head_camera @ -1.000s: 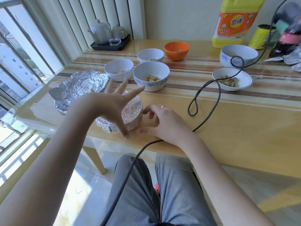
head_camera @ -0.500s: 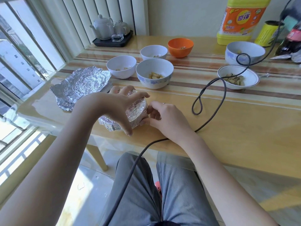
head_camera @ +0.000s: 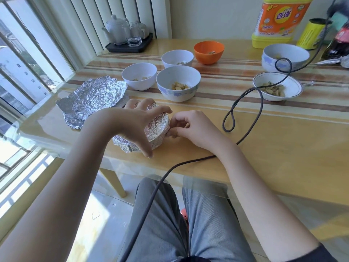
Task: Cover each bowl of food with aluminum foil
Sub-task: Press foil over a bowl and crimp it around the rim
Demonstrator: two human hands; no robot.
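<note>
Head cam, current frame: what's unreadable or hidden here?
- Foil-wrapped bowl, head view: contents hidden by foil; its left side by the left hand.
- Right hand: fingertips curl at the bowl's rim; whether they pinch foil is unclear.
- Yellow detergent bottle: top cut off by the frame edge.
- Blue-patterned bowl at far right: food barely visible behind its rim and the cable.
</note>
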